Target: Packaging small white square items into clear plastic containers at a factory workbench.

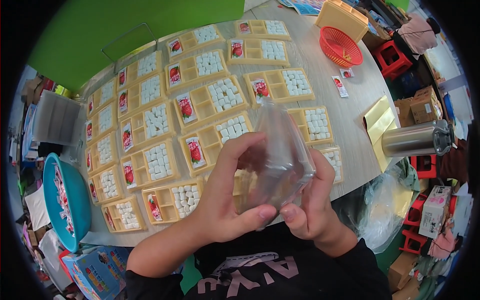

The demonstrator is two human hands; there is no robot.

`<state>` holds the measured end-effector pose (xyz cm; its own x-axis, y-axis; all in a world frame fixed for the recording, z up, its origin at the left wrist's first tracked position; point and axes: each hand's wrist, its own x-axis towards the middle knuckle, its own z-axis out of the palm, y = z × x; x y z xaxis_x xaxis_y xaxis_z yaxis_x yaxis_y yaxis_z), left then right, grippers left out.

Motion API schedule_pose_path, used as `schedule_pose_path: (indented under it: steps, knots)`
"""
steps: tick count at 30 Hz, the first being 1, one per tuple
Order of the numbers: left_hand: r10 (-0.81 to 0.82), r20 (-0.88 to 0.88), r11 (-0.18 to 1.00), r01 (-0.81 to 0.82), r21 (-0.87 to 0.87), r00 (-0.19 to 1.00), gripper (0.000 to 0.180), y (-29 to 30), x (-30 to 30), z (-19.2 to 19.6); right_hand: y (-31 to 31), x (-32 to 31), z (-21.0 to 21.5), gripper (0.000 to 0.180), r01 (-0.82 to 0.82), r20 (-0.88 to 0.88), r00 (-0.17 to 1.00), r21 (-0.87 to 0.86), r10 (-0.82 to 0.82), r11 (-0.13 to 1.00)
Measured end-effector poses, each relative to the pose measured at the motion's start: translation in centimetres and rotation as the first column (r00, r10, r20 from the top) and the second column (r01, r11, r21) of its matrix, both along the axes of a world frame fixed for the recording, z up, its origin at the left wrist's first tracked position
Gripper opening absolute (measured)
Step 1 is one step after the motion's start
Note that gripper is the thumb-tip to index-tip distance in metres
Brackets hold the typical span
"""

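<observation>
Between my two hands, above the near edge of the table, is a clear plastic cover (282, 155), perhaps several nested together. My left hand (231, 186) grips its left side, thumb along the near edge. On the right side my right hand (316, 202) closes round it, its thumb close to the left one. Beneath and beyond lie several pale yellow compartment trays (204, 111) in rows. They hold small white marshmallow-like pieces (224, 95), and most show a sachet with a strawberry picture (186, 108). My hands and the cover hide parts of the nearest trays.
At the left edge stands a teal basin (82, 207) with sachets in it. A red basket (341, 47), two loose sachets (340, 86), a gold sheet (378, 132) and a steel flask (412, 138) are on the right. A green panel (120, 30) borders the far left side.
</observation>
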<state>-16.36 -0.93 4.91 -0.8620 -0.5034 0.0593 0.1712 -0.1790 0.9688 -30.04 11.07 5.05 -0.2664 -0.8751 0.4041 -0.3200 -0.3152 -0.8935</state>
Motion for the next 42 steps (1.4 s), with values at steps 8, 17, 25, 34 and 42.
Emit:
schedule_pose_path:
  steps: [8,17,25,34,42]
  knots:
    - [-0.092,0.086,0.995,0.088,0.048,0.992,0.091,-0.4,0.5,-0.4,-0.1,-0.2,0.1,0.061,0.02,-0.095,0.995,0.046,-0.016,0.999]
    - [-0.04,0.048,0.992,0.045,-0.116,0.998,0.092,-0.3,-0.1,-1.1,0.2,0.3,0.3,0.056,0.022,0.018,1.0,0.12,-0.025,0.992]
    - [-0.012,-0.004,0.995,0.012,-0.096,1.0,0.09,-0.2,-0.5,-1.3,0.4,0.0,0.8,0.056,0.005,0.036,0.999,0.215,-0.013,0.977]
    - [-0.014,0.029,0.997,0.016,-0.069,0.999,0.088,-0.2,-0.2,-0.7,0.6,0.0,0.7,0.056,0.003,0.029,1.0,0.256,-0.011,0.967]
    - [-0.057,0.049,0.997,0.055,0.051,0.997,0.088,-0.2,-0.1,-0.4,0.5,0.4,0.2,0.057,0.041,0.033,0.998,0.154,-0.047,0.987]
